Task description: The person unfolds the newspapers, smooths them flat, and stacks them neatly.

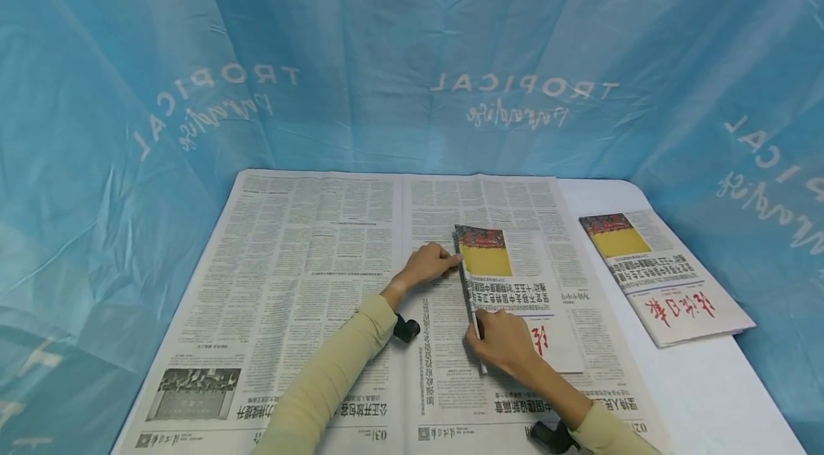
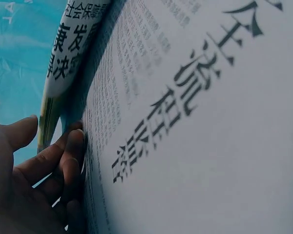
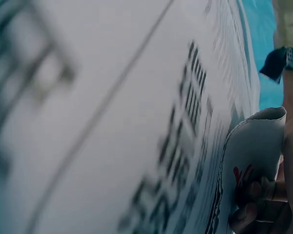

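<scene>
One folded newspaper (image 1: 518, 290) lies on the right half of a spread newspaper sheet (image 1: 315, 247), its left edge raised. The left hand (image 1: 428, 263) pinches that edge toward the far end; the right hand (image 1: 505, 342) grips it nearer, fingers curled round the paper. Uneven pulling between them could skew the layers, and squeezing too hard could crease or tear them. Farther right, a second newspaper (image 1: 666, 276) rests on the white table (image 1: 599, 196).
</scene>
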### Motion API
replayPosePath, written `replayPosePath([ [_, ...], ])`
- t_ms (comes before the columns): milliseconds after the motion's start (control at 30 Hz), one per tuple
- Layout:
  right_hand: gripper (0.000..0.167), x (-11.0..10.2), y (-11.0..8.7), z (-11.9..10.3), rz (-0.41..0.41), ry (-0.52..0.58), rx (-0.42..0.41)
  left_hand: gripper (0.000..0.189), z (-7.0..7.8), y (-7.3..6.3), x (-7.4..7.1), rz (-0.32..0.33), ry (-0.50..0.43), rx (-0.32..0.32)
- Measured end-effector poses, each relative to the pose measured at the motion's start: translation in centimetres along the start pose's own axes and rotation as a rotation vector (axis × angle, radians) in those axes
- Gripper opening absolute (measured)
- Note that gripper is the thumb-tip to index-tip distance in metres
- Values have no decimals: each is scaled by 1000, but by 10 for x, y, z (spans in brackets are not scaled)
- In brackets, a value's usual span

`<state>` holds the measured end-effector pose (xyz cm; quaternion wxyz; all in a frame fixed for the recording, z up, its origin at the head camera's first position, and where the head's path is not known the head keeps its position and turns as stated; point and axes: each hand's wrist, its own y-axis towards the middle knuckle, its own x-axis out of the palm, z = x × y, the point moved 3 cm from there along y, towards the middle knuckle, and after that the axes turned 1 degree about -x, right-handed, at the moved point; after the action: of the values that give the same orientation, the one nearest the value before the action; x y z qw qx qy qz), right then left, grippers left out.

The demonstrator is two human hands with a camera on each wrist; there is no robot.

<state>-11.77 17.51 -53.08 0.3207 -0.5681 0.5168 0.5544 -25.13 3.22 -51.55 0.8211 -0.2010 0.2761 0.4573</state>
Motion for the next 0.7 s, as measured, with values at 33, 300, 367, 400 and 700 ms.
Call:
replayPosePath([
  [33,31,1,1,-3,-1,-1,-3,47,0,0,0,6,-3,1],
  [300,32,9,2,-19,8,-4,-18,53,-1,0,4,79,-18,-16],
  [367,32,10,1,-20,15,-3,-21,52,0,0,4,92,-21,-21],
  [400,32,10,1,-21,15,-3,-22,51,0,-1,4,96,-25,-23],
  [700,39,11,-1,-16,-8,37,-50,54,0,3,4,51,-63,-72],
])
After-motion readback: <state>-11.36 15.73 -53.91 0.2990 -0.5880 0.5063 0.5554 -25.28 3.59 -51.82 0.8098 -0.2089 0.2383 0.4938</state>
